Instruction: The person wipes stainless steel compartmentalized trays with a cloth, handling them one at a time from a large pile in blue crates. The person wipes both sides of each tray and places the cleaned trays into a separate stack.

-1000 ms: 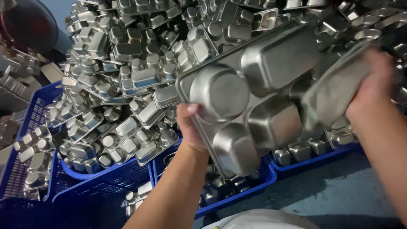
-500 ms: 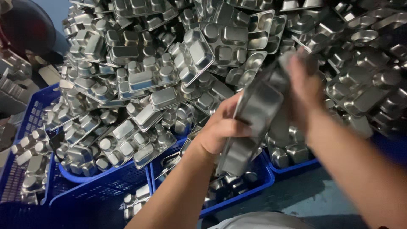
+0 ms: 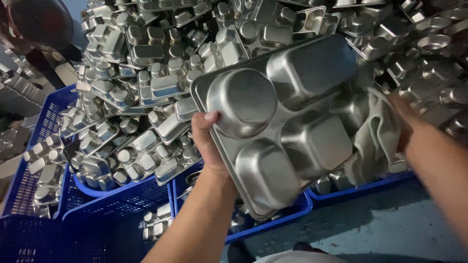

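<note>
My left hand (image 3: 208,141) grips the near left edge of a stainless steel compartment tray (image 3: 287,122), thumb over the rim. The tray is held up with its underside facing me, so its round and rectangular wells bulge outward. My right hand (image 3: 407,119) presses a grey cloth (image 3: 375,139) against the tray's right side. Behind the tray rises a large heap of identical steel trays (image 3: 156,83).
Blue plastic crates (image 3: 126,214) stand in a row below the heap, each holding several trays. A grey-blue floor (image 3: 390,224) shows at the lower right. A dark rounded object (image 3: 36,22), partly red, sits at the top left corner.
Half a second ago the tray was edge-on between both hands; it has turned back so its underside faces me. My right hand has moved to the tray's right side with the cloth.
</note>
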